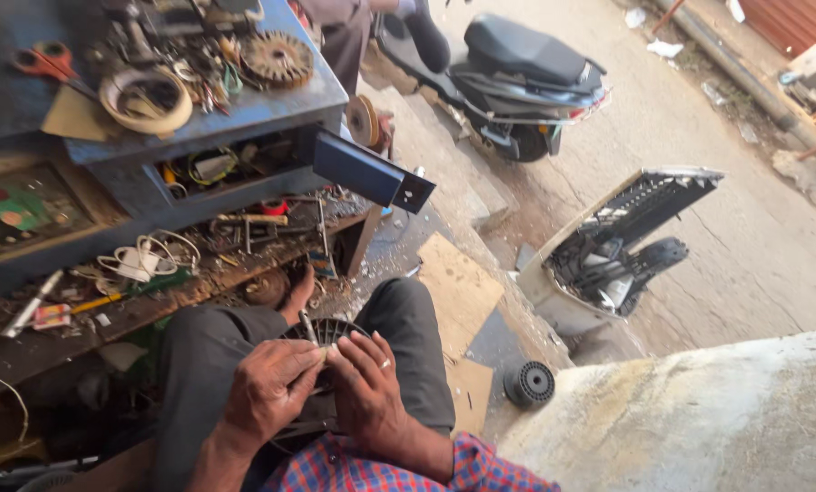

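Looking down through the head camera, we see our left hand and right hand meeting at lower centre of the frame, over our lap. Both are curled, fingertips pressed together around a thin tool whose metal shaft rises up and slightly left from the pinch; its long axis runs near upright in the frame, tip pointing toward the counter. Beneath the hands, a dark round ribbed part rests on our knees, flat face up, mostly hidden by the fingers.

To the upper left, the blue counter ends in a corner close above the knees, with an open drawer jutting out to the right. A lower wooden shelf crowded with wires and scraps sits just left of the hands, so room is tight on that side. To the right, cardboard sheets and a small black ribbed wheel lie on the floor, with open ground beyond toward a parked scooter at upper centre.
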